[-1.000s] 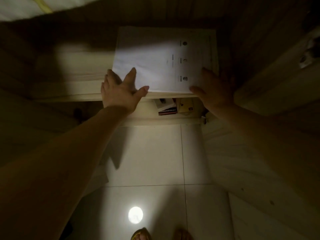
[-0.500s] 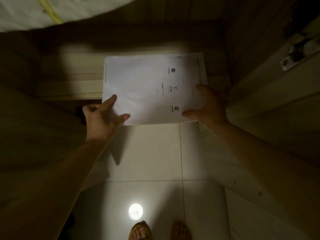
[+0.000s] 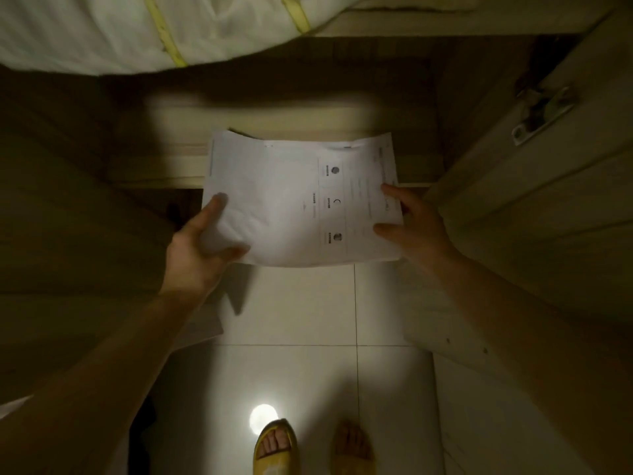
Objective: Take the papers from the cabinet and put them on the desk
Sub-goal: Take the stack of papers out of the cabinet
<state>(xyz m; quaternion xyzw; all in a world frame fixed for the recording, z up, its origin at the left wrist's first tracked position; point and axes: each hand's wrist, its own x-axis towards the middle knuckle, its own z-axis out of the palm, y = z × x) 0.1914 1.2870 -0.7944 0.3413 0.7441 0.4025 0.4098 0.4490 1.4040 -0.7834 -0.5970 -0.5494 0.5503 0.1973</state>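
Papers (image 3: pixel 287 207): thin white stack, printed side up, held in the air in front of the cabinet shelf (image 3: pixel 260 121), its near part over the tiled floor (image 3: pixel 301 310); sheets bow slightly, far-left corner lifted.
Left hand (image 3: pixel 197 250): clamped on the stack's near-left corner, thumb on top, fingers underneath.
Right hand (image 3: pixel 414 228): pinching the right edge, thumb and forefinger on the top sheet, other fingers hidden below.
Print: three small round marks in a column, faint text lines; too small to read.
Cabinet: shelf dim and blurred behind the papers; open door (image 3: pixel 534 186) at right with a metal hinge (image 3: pixel 544 113).
Above: white bundle with yellow straps (image 3: pixel 150 29).
Floor: bright round light reflection (image 3: pixel 263 417); yellow sandals (image 3: pixel 274 447) on the feet.
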